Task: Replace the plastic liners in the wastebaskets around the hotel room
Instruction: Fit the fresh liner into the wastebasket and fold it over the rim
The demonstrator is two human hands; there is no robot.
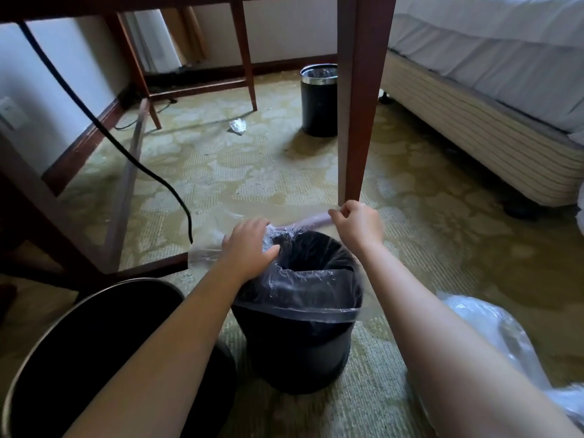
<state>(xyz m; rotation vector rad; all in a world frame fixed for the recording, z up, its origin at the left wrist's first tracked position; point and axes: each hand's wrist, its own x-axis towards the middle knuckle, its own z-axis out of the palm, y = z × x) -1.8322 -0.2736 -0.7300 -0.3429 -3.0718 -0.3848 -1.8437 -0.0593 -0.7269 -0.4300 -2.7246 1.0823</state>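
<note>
Black metal-rimmed bin [120, 327] sits at far left, nearest the camera, w/ no liner that I can see. Just beyond it a black cable [104, 134] hangs down to the carpet [221, 172].

Left hand [249, 245] is curled round a bunch of clear liner [303, 279] at the far-left rim of the wastebasket [297, 352], thumb reaching in over the rim. That wastebasket stands upright on the carpet in the middle, between both forearms. The liner's near edge is already folded over the outside as a tight band; the far edge isn't over the rim yet, and a flap of slack spills out left of the hand.

Farther back lie a crumpled tissue [237, 125] and a 3rd bin [317, 105], apparently lined, partly behind the table leg [357, 105].

Right hand [357, 226] pinches the liner's far edge, pulled taut, just in front of that leg's foot. Bed [474, 90] is at right; loose clear plastic [493, 336] lies by the right forearm.

Risks, as I judge them:
- Film looks thin, so stretching it hard over the far rim could split it.
- Pulling away from the body could drag the near band off the rim, or tip the bin, since nothing braces it.
- Uneven slack on the left could let that side slide back inside.
</note>
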